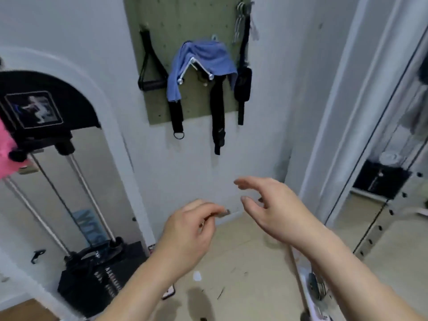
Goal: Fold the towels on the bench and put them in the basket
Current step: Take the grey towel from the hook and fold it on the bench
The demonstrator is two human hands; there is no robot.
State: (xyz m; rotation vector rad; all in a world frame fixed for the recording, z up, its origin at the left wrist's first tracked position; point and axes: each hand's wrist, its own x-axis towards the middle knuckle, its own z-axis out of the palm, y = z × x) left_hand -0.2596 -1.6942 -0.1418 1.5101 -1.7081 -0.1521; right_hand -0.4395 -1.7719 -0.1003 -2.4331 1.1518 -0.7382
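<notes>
A blue towel (pixel 201 63) hangs over a metal handle on a green pegboard (pixel 185 24) on the wall, well above both hands. My left hand (pixel 190 230) is raised in front of the wall with its fingers loosely curled and nothing in it. To its right, my right hand (pixel 271 205) reaches forward with the fingers spread and relaxed, also holding nothing. Neither a bench nor a basket is in view.
Black straps (pixel 217 112) and handles hang on the pegboard beside the towel. A cable machine with a black weight stack (pixel 97 274) stands at the left, in an arched white frame. A white rack post (pixel 375 225) and mirror stand at the right. Pale floor (pixel 243 262) lies below.
</notes>
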